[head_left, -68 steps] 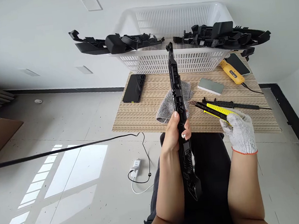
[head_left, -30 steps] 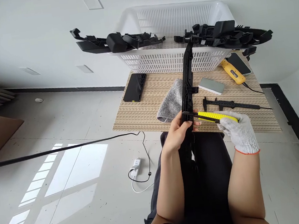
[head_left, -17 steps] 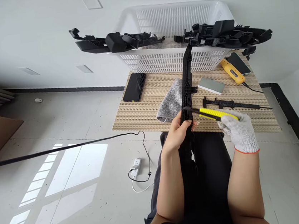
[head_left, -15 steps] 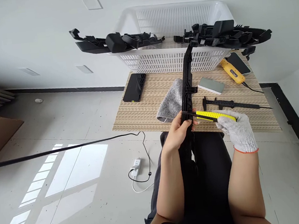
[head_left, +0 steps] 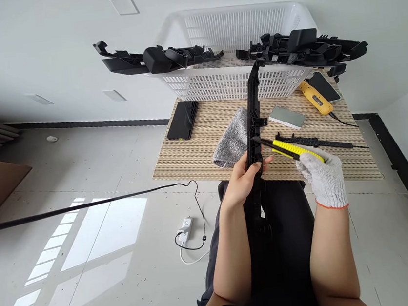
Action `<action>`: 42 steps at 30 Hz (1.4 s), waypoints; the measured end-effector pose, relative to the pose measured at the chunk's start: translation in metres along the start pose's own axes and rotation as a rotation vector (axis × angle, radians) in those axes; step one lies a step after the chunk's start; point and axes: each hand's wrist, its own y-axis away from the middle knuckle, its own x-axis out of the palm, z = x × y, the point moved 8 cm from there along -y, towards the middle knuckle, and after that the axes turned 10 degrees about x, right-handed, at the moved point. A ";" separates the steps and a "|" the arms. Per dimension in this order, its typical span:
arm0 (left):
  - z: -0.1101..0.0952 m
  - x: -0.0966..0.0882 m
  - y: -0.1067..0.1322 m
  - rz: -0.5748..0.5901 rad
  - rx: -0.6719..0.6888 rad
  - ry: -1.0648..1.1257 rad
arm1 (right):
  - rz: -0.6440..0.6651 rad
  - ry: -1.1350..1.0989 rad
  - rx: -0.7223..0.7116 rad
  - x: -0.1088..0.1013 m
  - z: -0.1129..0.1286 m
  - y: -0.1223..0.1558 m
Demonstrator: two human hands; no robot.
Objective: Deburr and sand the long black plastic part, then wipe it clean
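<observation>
My bare left hand [head_left: 243, 182] is closed around a long black plastic trim piece [head_left: 253, 113], which stands nearly upright over my lap. The part's top end reaches the front of the white basket. In a white knit glove with an orange cuff, my right hand [head_left: 322, 174] grips a yellow-handled utility knife [head_left: 292, 149]. Its dark blade points left and lies at the right side of the trim piece, just above my left fingers; whether it touches is unclear. Behind the trim piece, a grey cloth [head_left: 232, 141] lies crumpled on the table.
A white plastic basket [head_left: 214, 82] carries black plastic parts [head_left: 158, 60] across its rim. On the wooden table [head_left: 200, 124] lie a black phone [head_left: 182, 120], a grey-green box [head_left: 287, 117], a black caliper [head_left: 320, 142] and a yellow corded tool [head_left: 316, 98]. A power strip [head_left: 186, 228] lies on the floor.
The knife's tip has moved up along the trim piece, away from my left fingers, and the knife is now more tilted. My left hand keeps its hold.
</observation>
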 end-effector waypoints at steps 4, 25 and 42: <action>0.001 -0.002 -0.001 -0.021 0.010 0.028 | 0.010 0.012 0.027 0.002 -0.001 0.000; -0.001 -0.003 -0.001 -0.021 0.008 0.033 | -0.031 -0.030 0.026 0.002 -0.002 0.000; -0.001 -0.003 -0.001 0.024 0.059 -0.007 | -0.042 -0.010 0.031 0.003 0.000 0.003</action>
